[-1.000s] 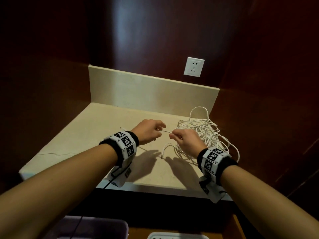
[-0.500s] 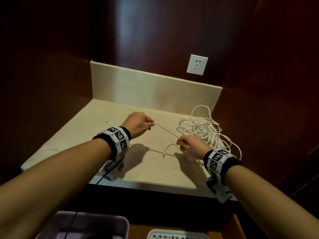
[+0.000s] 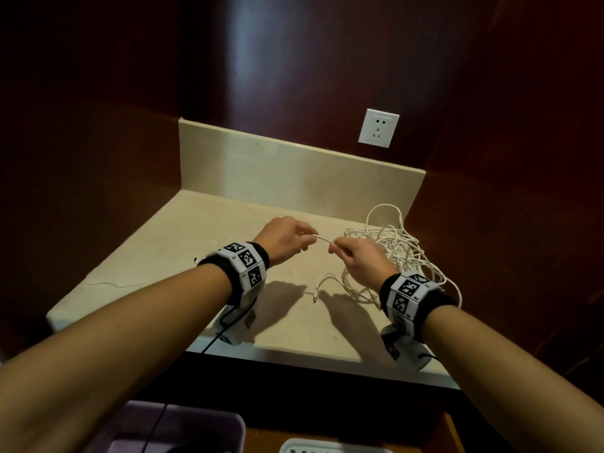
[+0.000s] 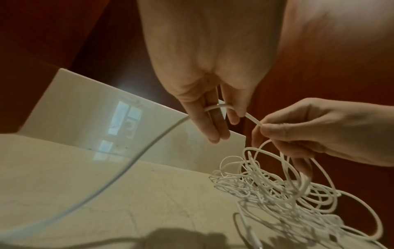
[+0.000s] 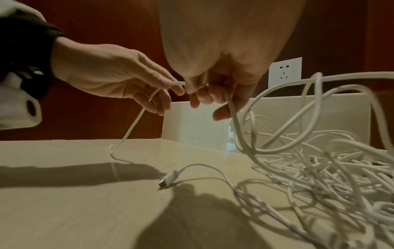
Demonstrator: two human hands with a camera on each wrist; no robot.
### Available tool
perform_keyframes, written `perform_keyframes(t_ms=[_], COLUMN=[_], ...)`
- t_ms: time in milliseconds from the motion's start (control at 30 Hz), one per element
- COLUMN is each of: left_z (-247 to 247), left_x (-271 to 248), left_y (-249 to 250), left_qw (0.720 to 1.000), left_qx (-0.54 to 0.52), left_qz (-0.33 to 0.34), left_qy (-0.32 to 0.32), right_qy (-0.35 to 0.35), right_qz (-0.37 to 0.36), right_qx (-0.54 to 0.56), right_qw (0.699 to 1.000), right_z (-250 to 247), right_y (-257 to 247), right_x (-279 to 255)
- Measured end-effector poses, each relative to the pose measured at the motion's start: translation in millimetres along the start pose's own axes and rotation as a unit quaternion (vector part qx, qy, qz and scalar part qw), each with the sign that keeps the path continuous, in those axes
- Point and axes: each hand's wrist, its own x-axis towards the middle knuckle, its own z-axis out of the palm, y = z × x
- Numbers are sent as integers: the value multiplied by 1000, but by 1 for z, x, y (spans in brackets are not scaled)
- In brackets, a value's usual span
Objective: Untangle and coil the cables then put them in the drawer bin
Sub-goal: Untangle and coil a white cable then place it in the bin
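Observation:
A tangled heap of white cables (image 3: 397, 253) (image 4: 277, 190) (image 5: 319, 168) lies at the right of the beige counter (image 3: 183, 256). One white cable (image 3: 323, 239) (image 4: 252, 118) (image 5: 178, 83) stretches between both hands above the counter. My left hand (image 3: 287, 240) (image 4: 219, 116) (image 5: 127, 79) pinches it at thumb and fingers; its free length trails down to the counter on the left. My right hand (image 3: 356, 259) (image 4: 298, 133) (image 5: 213, 94) pinches the same cable close by, and the strand drops from it into the heap. A loose plug end (image 3: 315, 297) (image 5: 168, 179) lies on the counter between the arms.
A white wall socket (image 3: 378, 127) (image 5: 284, 71) sits above the counter's beige backsplash (image 3: 294, 165). Dark red panels enclose the counter on the left, back and right. Below the front edge, a purple bin (image 3: 176, 429) and a white object (image 3: 330, 447) show.
The hands drew apart along the cable half a second ago, left hand pulling leftwards. Now they have come back close together, with only a short length between them.

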Motion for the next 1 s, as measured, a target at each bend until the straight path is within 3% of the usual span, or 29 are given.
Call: perform_keyframes(t_ms=[167,333,533,667,800,900,1000], left_z=[-6,-32,-37,-17,-2,0,-8], left_x=[0,2,1,-1,-6,-7,-5], left_y=[-5,-28,-26,-3,16,18,9], left_qw=[999,993,986,979,978,969,972], left_qx=[40,16,114,195,176,207,207], left_qz=[11,-42,-77,22,113,133,115], left_qy=[8,113,95,49,-11,-25,4], right_qy=[-40,-146,-109,-96,-84,-78,-77], right_qz=[5,80,40,24,19,25,24], right_qx=[5,-68,-42,-64,-80,-77,-66], right_qw=[999,984,992,993,993,994,995], right_z=[4,-3,-10,-10,-11,-12,-12], right_y=[7,40,44,31,19,16,18], right_x=[-12,-25,-21,-12,-4,-3,-6])
